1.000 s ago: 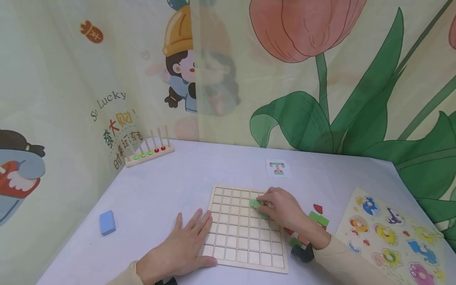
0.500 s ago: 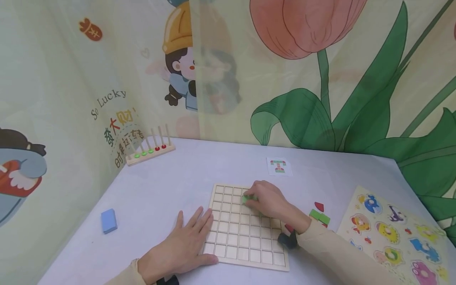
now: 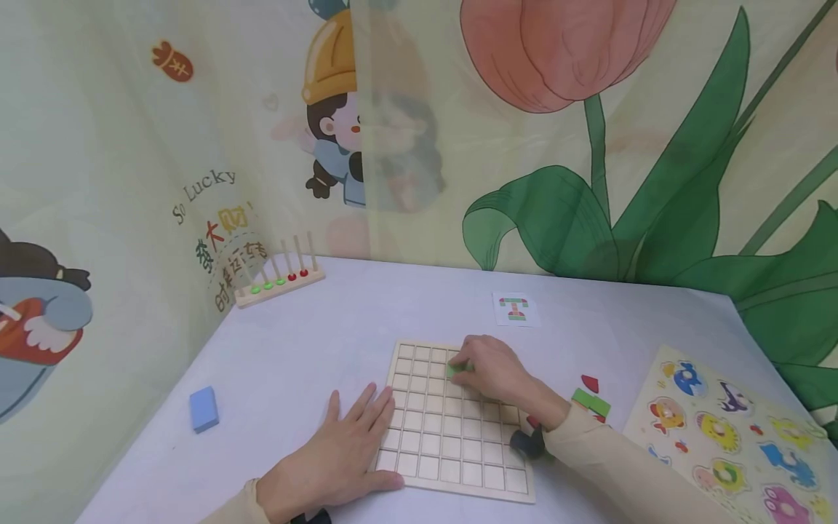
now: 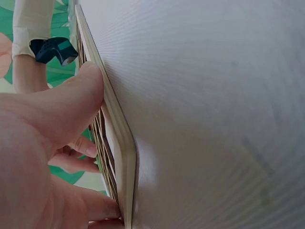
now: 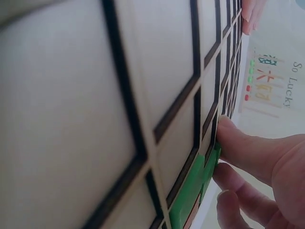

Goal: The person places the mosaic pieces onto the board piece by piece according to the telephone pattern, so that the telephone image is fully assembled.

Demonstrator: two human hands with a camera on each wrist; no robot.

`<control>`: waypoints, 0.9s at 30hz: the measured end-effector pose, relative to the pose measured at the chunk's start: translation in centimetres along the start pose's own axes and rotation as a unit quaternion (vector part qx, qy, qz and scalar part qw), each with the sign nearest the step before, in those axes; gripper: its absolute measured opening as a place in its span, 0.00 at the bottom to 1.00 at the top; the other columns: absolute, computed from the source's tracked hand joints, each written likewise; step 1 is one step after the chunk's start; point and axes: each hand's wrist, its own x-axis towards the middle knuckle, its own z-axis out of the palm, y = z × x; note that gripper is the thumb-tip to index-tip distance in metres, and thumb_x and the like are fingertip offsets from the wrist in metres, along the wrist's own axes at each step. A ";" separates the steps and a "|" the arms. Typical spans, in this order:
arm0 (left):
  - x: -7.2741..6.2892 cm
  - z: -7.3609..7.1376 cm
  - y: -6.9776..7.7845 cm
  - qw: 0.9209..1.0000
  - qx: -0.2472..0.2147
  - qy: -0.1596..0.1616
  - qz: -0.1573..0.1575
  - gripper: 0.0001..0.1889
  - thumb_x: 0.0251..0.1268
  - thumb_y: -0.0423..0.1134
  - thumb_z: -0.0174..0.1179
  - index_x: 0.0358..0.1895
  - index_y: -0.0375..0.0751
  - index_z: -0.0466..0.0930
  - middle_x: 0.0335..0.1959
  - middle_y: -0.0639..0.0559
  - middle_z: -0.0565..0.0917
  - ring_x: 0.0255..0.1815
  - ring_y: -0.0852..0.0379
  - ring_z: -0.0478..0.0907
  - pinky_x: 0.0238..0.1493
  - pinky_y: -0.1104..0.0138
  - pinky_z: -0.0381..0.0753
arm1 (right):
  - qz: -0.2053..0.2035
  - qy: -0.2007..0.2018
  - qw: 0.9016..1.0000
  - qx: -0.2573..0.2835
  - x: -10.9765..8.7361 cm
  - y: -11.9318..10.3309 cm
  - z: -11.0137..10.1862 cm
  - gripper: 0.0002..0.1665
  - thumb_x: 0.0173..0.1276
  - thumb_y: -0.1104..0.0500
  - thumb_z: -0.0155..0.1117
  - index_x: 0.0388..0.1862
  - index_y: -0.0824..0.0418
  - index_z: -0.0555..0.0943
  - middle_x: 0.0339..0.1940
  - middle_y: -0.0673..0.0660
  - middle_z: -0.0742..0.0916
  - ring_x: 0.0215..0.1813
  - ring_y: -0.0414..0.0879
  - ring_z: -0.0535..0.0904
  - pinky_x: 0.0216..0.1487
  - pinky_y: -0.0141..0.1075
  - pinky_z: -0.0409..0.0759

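A wooden grid board (image 3: 452,444) with square cells lies on the white table. My left hand (image 3: 340,451) rests at its left edge, fingers spread and straight, the thumb touching the near corner; the left wrist view shows that thumb (image 4: 90,81) against the rim. Over the board's far part, my right hand (image 3: 494,371) pinches a small green block (image 3: 453,370) between thumb and fingers. Close up in the right wrist view, this green block (image 5: 212,162) sits at the grid beside another green piece (image 5: 188,191), with a bit of red below. My hand hides part of both.
Right of the board lie loose green blocks (image 3: 591,402) and a red piece (image 3: 590,383). A card with a block pattern (image 3: 516,308) is behind the board. An animal puzzle board (image 3: 727,429) lies far right, a blue block (image 3: 204,409) left, a bead-peg rack (image 3: 281,285) back left.
My right hand has moved left along the board's far part with the green block, then stayed nearly still over the last half second. My left hand keeps its place.
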 end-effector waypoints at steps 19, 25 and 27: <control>-0.2 0.5 -0.2 1.000 -0.010 0.008 0.005 0.57 0.63 0.77 0.52 0.81 0.34 0.54 0.85 0.43 0.54 0.86 0.39 0.48 0.72 0.25 0.47 | 0.008 0.022 0.998 0.058 -1.9 1.1 -1.0 0.20 0.60 0.56 0.79 0.53 0.54 0.90 0.41 0.47 0.90 0.40 0.41 0.81 0.40 0.34 0.77; -0.1 0.4 -0.2 1.000 0.009 0.018 0.009 0.56 0.64 0.77 0.50 0.81 0.35 0.55 0.85 0.43 0.54 0.86 0.40 0.49 0.72 0.25 0.49 | 0.053 0.028 0.997 0.045 -4.3 2.7 -3.1 0.21 0.63 0.55 0.77 0.56 0.54 0.89 0.44 0.49 0.89 0.43 0.44 0.80 0.41 0.36 0.77; -0.2 0.4 -0.2 1.000 0.009 0.018 0.007 0.56 0.64 0.77 0.50 0.81 0.35 0.55 0.85 0.43 0.54 0.86 0.40 0.49 0.72 0.25 0.49 | 0.068 0.027 0.997 0.036 -5.1 3.4 -3.8 0.20 0.64 0.55 0.76 0.56 0.54 0.89 0.45 0.51 0.89 0.43 0.45 0.79 0.40 0.36 0.76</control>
